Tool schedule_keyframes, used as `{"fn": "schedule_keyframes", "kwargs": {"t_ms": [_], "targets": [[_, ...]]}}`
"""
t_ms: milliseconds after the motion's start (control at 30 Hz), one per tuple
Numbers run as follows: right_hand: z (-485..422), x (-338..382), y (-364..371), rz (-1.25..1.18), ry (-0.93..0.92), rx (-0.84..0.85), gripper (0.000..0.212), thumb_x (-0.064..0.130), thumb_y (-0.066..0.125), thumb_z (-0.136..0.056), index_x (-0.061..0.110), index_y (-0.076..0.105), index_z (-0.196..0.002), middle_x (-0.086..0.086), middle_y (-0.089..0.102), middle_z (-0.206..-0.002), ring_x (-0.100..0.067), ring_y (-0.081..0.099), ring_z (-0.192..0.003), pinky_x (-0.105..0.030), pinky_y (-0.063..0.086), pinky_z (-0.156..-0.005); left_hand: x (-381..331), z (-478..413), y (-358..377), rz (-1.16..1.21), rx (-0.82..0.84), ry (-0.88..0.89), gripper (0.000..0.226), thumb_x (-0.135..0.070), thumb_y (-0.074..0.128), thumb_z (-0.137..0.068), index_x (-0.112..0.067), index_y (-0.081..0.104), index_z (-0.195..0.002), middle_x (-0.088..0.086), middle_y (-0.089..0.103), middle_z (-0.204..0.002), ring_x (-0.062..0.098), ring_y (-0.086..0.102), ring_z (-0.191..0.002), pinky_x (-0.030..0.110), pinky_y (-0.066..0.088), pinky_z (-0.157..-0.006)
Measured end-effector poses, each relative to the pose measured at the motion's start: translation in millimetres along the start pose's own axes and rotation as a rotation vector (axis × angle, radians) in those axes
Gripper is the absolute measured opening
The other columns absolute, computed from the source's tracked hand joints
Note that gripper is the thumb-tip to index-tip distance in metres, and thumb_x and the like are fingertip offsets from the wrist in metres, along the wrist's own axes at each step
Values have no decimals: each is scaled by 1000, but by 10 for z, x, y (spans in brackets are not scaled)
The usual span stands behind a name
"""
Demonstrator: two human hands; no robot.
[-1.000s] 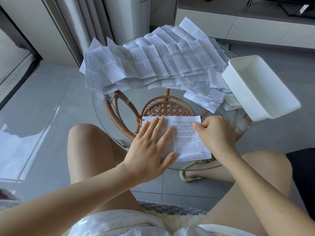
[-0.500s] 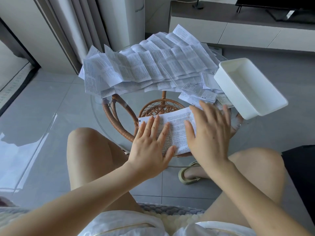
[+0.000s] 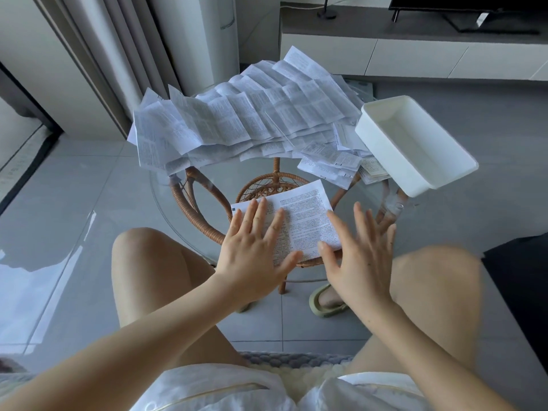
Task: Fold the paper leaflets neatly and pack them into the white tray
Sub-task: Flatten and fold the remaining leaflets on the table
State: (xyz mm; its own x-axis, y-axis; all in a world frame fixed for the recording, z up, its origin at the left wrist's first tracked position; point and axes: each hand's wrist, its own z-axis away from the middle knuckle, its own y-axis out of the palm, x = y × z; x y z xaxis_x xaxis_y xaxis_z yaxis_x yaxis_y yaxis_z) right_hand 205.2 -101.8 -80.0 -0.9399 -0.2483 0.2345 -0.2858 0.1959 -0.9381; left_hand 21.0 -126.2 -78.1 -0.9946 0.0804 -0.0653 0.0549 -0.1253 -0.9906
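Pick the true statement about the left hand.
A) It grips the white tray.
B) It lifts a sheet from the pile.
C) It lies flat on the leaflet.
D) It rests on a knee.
C: the left hand lies with straight, spread fingers flat on the leaflet, while the tray stands apart at the right, untouched.
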Motion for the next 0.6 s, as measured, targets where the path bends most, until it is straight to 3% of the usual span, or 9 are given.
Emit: {"fn": "schedule_keyframes", "kwargs": {"t_ms": [200, 333, 467, 533, 600], "targets": [[-8, -167, 21, -117, 69, -36, 48, 35, 60, -81, 25, 59, -128, -24, 46, -138, -43, 45, -127, -70, 24, -101, 22, -5, 1, -13, 13, 8, 91, -76, -21, -70, -27, -23, -147, 10, -25, -156, 24, -26, -143, 44, -9, -119], [-10, -195, 44, -177, 97, -44, 43, 34, 55, -81, 29, 63, -123, -24, 49, -136, -39, 45, -129, -67, 21, -105, 112, 31, -25, -23, 17, 55, 88, -75, -18, -73, -29, -21, -148, 7, -25, -156, 20, -27, -143, 41, -15, -118], [-19, -178, 53, -172, 100, -10, 44, 35, 53, -82, 31, 62, -125, -24, 47, -138, -37, 40, -133, -65, 18, -106, 271, 128, -30, -73, 21, 82, 79, -73, -18, -75, -36, -24, -144, 1, -22, -156, 20, -23, -144, 47, -12, -118], [-12, -181, 51, -166, 103, 3, 46, 37, 51, -82, 32, 60, -127, -23, 46, -140, -37, 39, -134, -64, 16, -108, 383, 196, -4, -81, -32, 103, 75, -70, -14, -84, -35, -9, -149, 3, -8, -159, 24, -10, -147, 55, -3, -118], [-9, -183, 43, -167, 104, 13, 47, 38, 50, -83, 32, 58, -129, -23, 45, -141, -37, 37, -135, -63, 15, -109, 458, 265, 1, -87, -55, 121, 71, -66, -1, -94, -29, 17, -152, 10, 20, -157, 29, 14, -146, 62, 16, -113]]}}
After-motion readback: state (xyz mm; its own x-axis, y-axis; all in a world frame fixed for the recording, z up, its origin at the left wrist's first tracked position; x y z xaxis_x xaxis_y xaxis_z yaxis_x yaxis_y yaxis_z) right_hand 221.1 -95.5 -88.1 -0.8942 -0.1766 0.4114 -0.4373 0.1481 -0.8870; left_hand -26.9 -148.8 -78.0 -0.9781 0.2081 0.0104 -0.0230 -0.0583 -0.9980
